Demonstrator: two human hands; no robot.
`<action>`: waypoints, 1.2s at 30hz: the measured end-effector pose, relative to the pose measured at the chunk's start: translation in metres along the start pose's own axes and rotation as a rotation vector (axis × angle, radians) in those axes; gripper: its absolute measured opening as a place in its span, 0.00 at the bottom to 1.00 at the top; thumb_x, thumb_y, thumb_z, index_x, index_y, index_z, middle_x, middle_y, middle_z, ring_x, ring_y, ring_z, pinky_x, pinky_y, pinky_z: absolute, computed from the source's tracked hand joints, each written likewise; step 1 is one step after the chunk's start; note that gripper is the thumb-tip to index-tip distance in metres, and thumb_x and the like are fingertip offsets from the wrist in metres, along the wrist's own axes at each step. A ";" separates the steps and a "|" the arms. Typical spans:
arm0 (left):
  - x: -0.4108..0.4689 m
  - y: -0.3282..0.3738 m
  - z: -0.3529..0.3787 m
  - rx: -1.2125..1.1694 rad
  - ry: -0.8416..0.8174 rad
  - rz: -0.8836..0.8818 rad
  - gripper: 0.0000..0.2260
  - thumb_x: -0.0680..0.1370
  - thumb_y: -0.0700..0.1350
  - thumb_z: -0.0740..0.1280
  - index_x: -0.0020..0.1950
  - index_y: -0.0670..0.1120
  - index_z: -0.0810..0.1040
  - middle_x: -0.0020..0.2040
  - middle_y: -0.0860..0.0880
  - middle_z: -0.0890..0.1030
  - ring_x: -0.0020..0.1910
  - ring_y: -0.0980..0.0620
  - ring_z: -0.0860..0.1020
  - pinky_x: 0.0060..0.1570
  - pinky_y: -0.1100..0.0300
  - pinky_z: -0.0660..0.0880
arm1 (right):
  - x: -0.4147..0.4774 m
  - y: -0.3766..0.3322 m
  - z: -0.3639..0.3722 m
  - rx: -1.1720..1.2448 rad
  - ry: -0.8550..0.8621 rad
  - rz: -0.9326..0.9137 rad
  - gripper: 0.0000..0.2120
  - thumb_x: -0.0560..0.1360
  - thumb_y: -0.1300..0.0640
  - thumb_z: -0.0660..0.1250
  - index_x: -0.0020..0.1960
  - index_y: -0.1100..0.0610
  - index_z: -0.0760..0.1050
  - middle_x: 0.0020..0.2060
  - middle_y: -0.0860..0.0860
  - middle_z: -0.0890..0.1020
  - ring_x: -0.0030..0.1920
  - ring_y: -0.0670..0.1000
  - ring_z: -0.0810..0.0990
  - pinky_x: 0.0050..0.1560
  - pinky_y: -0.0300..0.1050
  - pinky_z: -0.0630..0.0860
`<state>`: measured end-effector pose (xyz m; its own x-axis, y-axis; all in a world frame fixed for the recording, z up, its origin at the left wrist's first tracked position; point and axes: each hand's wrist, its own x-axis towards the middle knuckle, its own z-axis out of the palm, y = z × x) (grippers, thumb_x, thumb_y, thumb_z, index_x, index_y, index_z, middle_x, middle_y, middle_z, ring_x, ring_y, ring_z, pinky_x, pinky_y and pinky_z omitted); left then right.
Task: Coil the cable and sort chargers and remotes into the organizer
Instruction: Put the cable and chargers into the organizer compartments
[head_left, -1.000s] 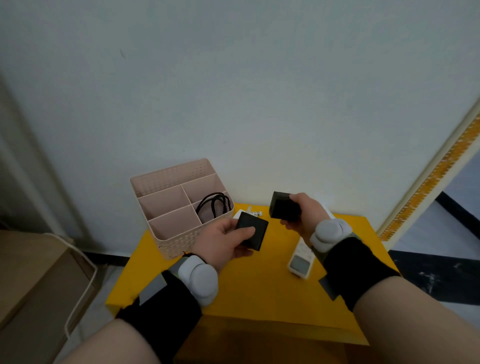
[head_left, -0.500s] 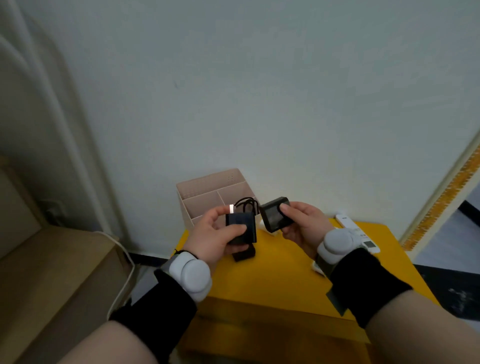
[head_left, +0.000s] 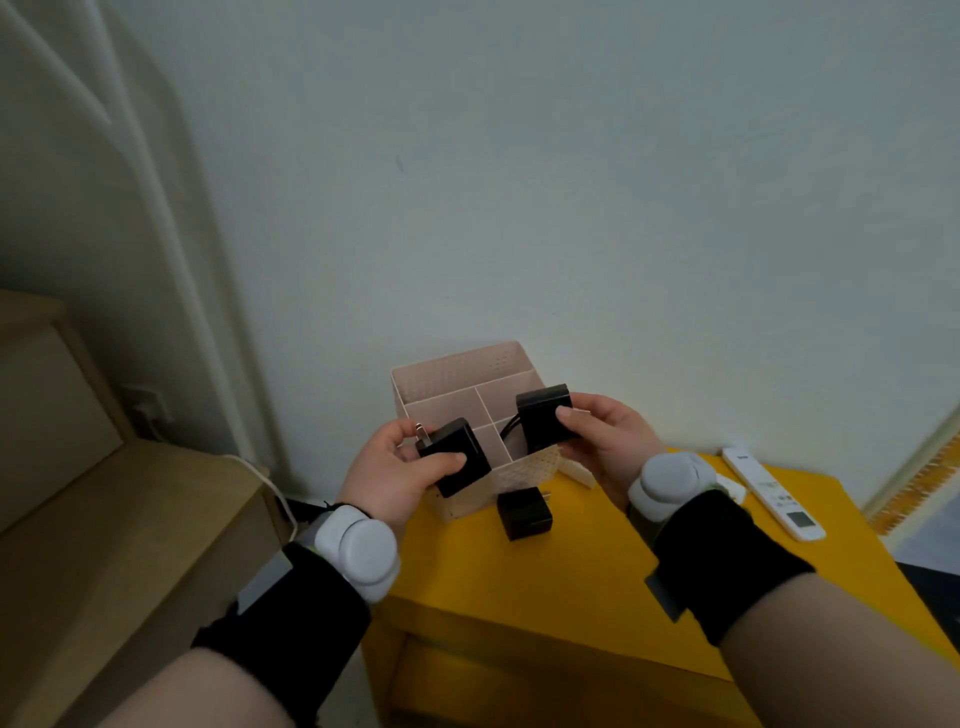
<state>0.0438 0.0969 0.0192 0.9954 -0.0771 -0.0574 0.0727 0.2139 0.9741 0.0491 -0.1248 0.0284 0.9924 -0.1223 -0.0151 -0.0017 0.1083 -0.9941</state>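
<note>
A pink organizer (head_left: 457, 376) with several compartments stands at the back of the yellow table (head_left: 582, 561). My left hand (head_left: 395, 478) grips a black charger (head_left: 457, 462) with metal prongs, held over the organizer's front left. My right hand (head_left: 608, 441) pinches a second black charger (head_left: 543, 421) above the right compartments. The coiled black cable (head_left: 509, 431) peeks out of a right compartment, mostly hidden behind that charger. A third black charger (head_left: 523, 513) lies on the table in front of the organizer. A white remote (head_left: 769, 491) lies at the right.
A small white item (head_left: 732, 488) lies by the remote, half hidden by my right wrist. Left of the table is a beige step (head_left: 130, 519) with a white cord (head_left: 265, 480) running to a wall socket (head_left: 148, 410). The wall is right behind the organizer.
Both hands have lifted the two black chargers from the table up over the organizer. The view has swung left, so the table and remote now sit further right.
</note>
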 end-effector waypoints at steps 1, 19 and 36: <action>0.003 -0.001 0.000 -0.004 0.000 0.000 0.16 0.67 0.29 0.71 0.48 0.46 0.74 0.40 0.43 0.83 0.43 0.42 0.82 0.46 0.51 0.78 | 0.007 0.000 -0.001 -0.012 0.018 -0.020 0.09 0.72 0.63 0.68 0.52 0.57 0.77 0.43 0.54 0.83 0.41 0.51 0.82 0.40 0.41 0.77; 0.037 -0.017 -0.002 -0.001 0.004 -0.007 0.16 0.66 0.28 0.71 0.47 0.43 0.74 0.34 0.47 0.84 0.41 0.42 0.82 0.48 0.51 0.78 | 0.093 -0.007 0.024 -1.287 -0.267 -0.216 0.18 0.72 0.53 0.68 0.62 0.53 0.75 0.58 0.57 0.76 0.58 0.57 0.75 0.52 0.40 0.67; 0.033 -0.014 -0.005 0.031 0.028 -0.028 0.17 0.66 0.28 0.71 0.50 0.41 0.73 0.45 0.36 0.82 0.49 0.34 0.81 0.53 0.42 0.77 | 0.093 0.006 0.039 -1.377 -0.395 -0.051 0.17 0.78 0.59 0.55 0.62 0.55 0.75 0.61 0.56 0.78 0.60 0.57 0.75 0.57 0.46 0.73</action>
<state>0.0754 0.0960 0.0025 0.9943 -0.0558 -0.0908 0.0995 0.1813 0.9784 0.1460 -0.0975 0.0250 0.9631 0.2051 -0.1740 0.1450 -0.9408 -0.3063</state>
